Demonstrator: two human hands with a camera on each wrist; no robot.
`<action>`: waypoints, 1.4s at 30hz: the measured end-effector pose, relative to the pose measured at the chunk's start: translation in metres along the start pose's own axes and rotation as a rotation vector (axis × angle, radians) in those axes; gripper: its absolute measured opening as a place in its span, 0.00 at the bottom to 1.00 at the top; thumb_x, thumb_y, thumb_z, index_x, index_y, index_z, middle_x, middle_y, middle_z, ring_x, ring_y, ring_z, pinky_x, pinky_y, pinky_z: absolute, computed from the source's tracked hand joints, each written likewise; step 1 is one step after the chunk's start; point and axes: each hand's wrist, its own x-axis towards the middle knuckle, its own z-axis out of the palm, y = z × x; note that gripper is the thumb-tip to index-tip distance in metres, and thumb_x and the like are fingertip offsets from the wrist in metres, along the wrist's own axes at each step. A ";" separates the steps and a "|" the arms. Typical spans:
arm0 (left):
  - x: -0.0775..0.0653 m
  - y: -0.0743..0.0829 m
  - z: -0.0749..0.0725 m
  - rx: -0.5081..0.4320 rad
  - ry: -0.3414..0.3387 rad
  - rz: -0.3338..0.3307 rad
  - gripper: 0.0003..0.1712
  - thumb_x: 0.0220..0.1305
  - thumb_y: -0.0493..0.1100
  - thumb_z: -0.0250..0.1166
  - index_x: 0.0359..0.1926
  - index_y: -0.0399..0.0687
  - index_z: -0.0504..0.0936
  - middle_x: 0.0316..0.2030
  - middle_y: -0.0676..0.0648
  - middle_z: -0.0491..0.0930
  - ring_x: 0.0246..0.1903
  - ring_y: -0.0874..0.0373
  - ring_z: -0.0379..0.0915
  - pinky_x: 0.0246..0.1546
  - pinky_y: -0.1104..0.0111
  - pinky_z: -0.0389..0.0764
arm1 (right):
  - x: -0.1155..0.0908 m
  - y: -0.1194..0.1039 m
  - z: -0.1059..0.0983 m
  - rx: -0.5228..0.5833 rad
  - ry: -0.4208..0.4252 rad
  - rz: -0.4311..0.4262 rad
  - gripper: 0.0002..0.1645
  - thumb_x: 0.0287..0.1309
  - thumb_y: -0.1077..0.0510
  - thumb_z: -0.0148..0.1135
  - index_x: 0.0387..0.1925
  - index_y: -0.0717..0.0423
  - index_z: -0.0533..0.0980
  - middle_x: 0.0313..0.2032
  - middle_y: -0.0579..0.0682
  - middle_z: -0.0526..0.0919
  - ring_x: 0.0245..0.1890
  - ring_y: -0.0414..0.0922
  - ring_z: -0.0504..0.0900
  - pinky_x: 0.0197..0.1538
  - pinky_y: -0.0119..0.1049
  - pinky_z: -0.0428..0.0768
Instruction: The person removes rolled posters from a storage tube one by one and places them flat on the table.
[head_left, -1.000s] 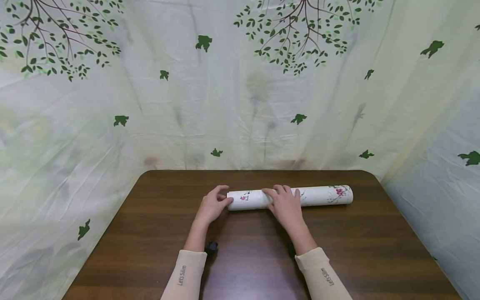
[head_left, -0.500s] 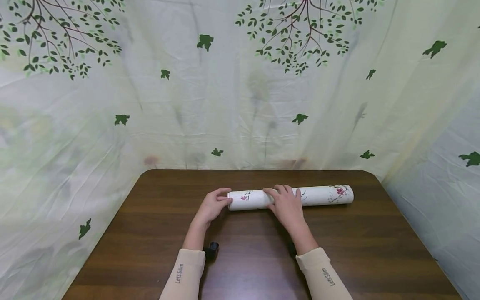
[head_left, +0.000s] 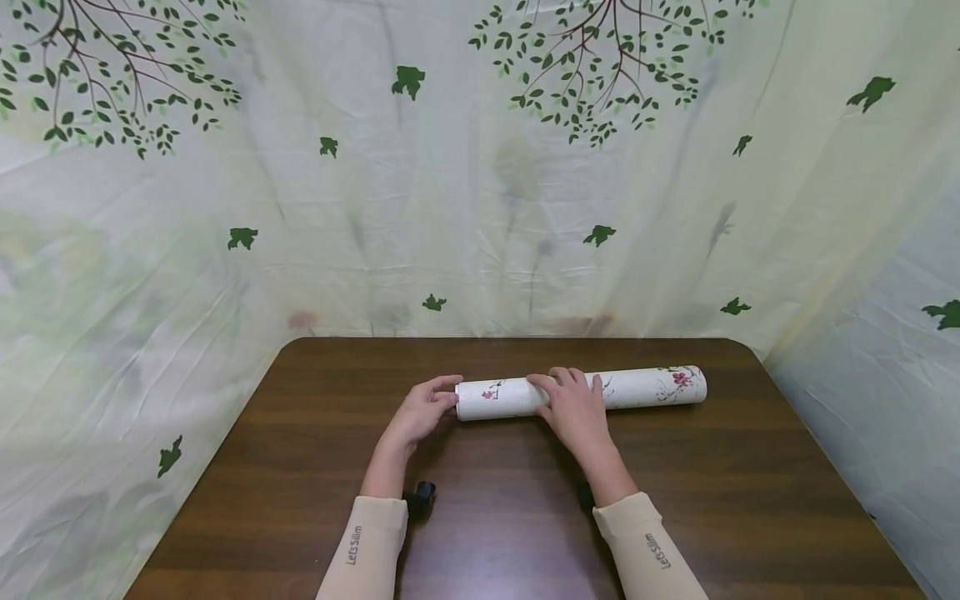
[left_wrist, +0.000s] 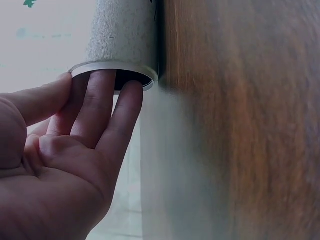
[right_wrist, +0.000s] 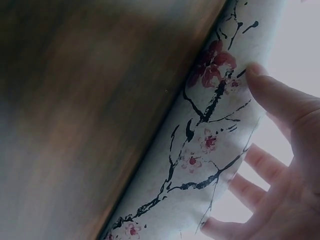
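A white roll of wallpaper (head_left: 645, 388) with pink blossoms and dark twigs lies crosswise on the brown table. At its left end is my left hand (head_left: 422, 410). The left wrist view shows the hollow end of the roll (left_wrist: 125, 40), with fingers of the left hand (left_wrist: 70, 160) reaching inside and the thumb at the rim. My right hand (head_left: 576, 408) holds the roll near its middle from above. In the right wrist view, the right hand's thumb (right_wrist: 280, 97) touches the printed side and the other fingers are spread along the roll.
The wooden table (head_left: 480, 533) has rounded far corners. Behind it hangs a pale curtain (head_left: 480, 192) printed with leafy branches and green leaves. A black device (head_left: 422, 498) sits at the left wrist, below the hand.
The left hand has shifted slightly left, its thumb moving off the roll's near side toward the rim. The right hand and the roll stay almost where they were.
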 end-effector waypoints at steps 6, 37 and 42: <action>0.000 0.000 0.001 -0.022 -0.004 -0.010 0.26 0.78 0.36 0.60 0.74 0.44 0.75 0.56 0.38 0.89 0.49 0.54 0.89 0.62 0.52 0.79 | 0.000 0.000 -0.001 0.006 -0.006 -0.002 0.31 0.62 0.48 0.77 0.66 0.29 0.79 0.64 0.50 0.82 0.69 0.58 0.74 0.72 0.76 0.63; -0.003 -0.005 -0.025 0.005 0.046 -0.019 0.24 0.77 0.37 0.58 0.71 0.42 0.77 0.58 0.36 0.86 0.53 0.50 0.83 0.66 0.51 0.76 | 0.002 0.006 -0.005 0.017 -0.025 0.028 0.30 0.63 0.48 0.77 0.65 0.29 0.79 0.64 0.50 0.81 0.70 0.59 0.73 0.71 0.76 0.63; -0.003 -0.004 -0.023 -0.004 0.047 -0.011 0.25 0.76 0.41 0.63 0.70 0.40 0.77 0.55 0.36 0.88 0.46 0.54 0.85 0.59 0.57 0.80 | 0.002 0.005 -0.006 0.016 -0.028 0.026 0.30 0.62 0.48 0.77 0.65 0.30 0.79 0.64 0.50 0.81 0.70 0.59 0.73 0.71 0.76 0.63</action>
